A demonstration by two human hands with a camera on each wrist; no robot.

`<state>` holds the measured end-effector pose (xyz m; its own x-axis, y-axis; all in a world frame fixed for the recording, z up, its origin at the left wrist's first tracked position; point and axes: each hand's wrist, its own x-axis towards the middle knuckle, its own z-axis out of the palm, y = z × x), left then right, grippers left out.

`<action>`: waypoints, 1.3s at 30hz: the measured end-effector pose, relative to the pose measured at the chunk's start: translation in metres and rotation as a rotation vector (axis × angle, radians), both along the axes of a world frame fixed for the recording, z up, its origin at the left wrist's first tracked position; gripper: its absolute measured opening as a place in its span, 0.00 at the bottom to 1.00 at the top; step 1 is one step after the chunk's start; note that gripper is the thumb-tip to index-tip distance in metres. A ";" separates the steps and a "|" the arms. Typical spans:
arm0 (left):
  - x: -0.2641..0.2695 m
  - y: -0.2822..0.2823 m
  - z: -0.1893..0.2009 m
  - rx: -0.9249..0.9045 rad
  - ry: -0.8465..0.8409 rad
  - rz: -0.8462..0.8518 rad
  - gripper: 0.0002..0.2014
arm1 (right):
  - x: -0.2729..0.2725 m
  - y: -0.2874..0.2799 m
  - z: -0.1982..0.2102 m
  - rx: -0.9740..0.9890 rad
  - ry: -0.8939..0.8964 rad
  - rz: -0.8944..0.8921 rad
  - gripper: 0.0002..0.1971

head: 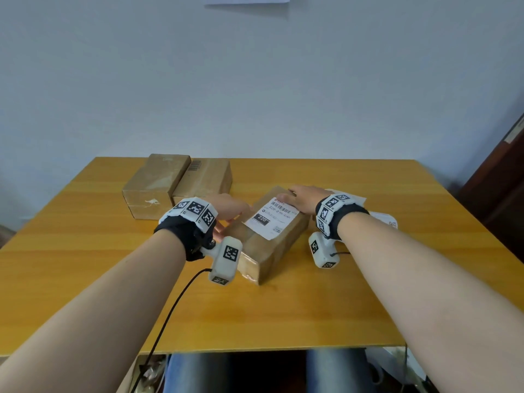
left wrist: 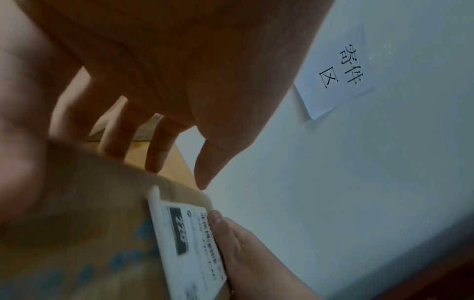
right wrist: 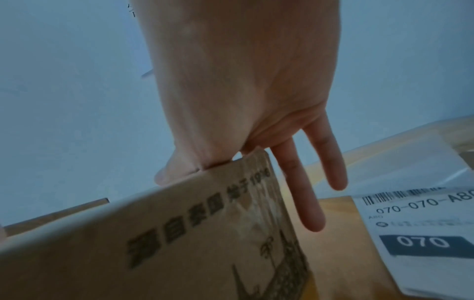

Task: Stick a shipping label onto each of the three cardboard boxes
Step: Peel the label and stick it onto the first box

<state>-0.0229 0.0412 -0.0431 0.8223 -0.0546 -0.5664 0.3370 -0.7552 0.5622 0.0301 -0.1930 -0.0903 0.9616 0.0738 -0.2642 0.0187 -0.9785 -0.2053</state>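
my right hand (head: 302, 200) lies flat, fingers straight, pressing the white paper shipping label (head: 270, 216) onto the near cardboard box (head: 266, 245); left hand (head: 226, 208) rests flat against its side, fingers straight.

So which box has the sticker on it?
The near box, the one both hands touch. A white label lies on its top. The two far boxes, side by side at the back left, have no such label.
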 end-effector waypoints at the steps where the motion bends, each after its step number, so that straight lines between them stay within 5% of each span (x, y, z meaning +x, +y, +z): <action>1: -0.001 -0.001 0.001 0.017 -0.034 0.012 0.21 | 0.001 0.000 -0.001 -0.016 0.008 -0.044 0.40; 6: -0.003 0.002 0.005 0.010 -0.149 0.104 0.23 | -0.006 -0.012 0.000 -0.034 -0.001 -0.127 0.34; 12: -0.004 -0.007 -0.002 0.028 -0.180 0.169 0.40 | -0.010 -0.010 0.012 -0.095 0.047 -0.111 0.27; 16: -0.006 -0.013 -0.005 -0.080 -0.128 0.212 0.41 | -0.020 -0.011 0.014 -0.137 0.010 -0.116 0.24; 19: -0.012 -0.019 -0.005 -0.101 -0.100 0.259 0.33 | -0.021 -0.013 0.013 -0.122 0.014 -0.227 0.25; 23: -0.009 -0.030 -0.015 -0.234 -0.259 0.363 0.40 | -0.032 -0.018 0.027 -0.123 -0.011 -0.183 0.18; 29: -0.004 -0.040 -0.030 -0.553 -0.194 0.357 0.41 | -0.048 -0.014 0.032 -0.003 0.067 -0.090 0.25; 34: -0.001 -0.035 -0.035 -0.365 -0.259 0.234 0.35 | -0.057 -0.019 0.031 0.237 0.260 -0.014 0.33; 37: 0.000 -0.029 -0.036 -0.279 -0.248 0.155 0.30 | -0.050 -0.025 0.025 0.252 0.099 -0.016 0.29; 39: 0.001 -0.028 -0.036 -0.252 -0.206 0.134 0.28 | -0.041 -0.028 0.020 0.072 -0.153 -0.008 0.24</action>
